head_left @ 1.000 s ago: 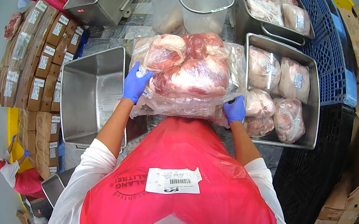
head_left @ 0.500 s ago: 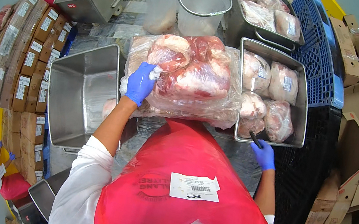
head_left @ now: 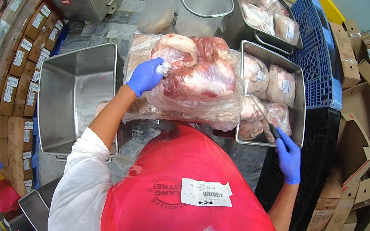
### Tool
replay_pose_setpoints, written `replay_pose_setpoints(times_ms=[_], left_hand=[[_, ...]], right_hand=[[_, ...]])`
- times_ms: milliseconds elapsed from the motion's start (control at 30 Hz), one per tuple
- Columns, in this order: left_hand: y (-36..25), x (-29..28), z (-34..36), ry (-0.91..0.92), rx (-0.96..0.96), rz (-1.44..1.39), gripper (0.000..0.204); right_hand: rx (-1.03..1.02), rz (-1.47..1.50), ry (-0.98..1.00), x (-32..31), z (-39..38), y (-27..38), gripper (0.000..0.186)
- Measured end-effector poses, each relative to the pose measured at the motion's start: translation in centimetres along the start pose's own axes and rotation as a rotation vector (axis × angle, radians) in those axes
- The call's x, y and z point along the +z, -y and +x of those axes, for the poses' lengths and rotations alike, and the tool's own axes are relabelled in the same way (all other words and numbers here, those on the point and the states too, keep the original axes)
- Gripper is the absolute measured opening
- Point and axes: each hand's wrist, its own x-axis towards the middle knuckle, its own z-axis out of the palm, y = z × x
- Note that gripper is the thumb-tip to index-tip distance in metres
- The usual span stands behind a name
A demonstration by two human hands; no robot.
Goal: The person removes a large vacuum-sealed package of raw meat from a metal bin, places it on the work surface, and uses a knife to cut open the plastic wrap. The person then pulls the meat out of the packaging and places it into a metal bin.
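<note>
Left hand [head_left: 145, 77] had fingertips pinching a bunched bit of clear plastic [head_left: 163, 68] by the left side of the red meat [head_left: 203, 80], which sat on the plastic between the left steel tub [head_left: 67, 95] and the right steel tub [head_left: 300, 117]. Right hand [head_left: 290, 159] had fingers closed round a knife [head_left: 274, 131] by its black handle, blade above bagged meat [head_left: 281, 85] in the right tub.

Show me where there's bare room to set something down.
Bare: most of the left metal bin, away from its right wall; the grey surface between the red apron and the right metal bin. Crowded: that right metal bin, with wrapped meat and the black-handled tool in the right hand; the middle meat pile, where the left hand grips plastic.
</note>
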Motion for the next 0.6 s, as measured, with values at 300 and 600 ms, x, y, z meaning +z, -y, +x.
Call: replay_pose_setpoints(times_ms=[300,600], left_hand=[[3.2,2.9,0.7,-0.231,0.187,0.106,0.034],[2.5,5.1,-0.3,-0.405,0.083,0.004,0.034]], right_hand=[[-0.601,-0.646,0.101,7.8,2.6,11.3,0.038],[-0.613,-0.809,0.162,7.8,4.9,14.6,0.033]])
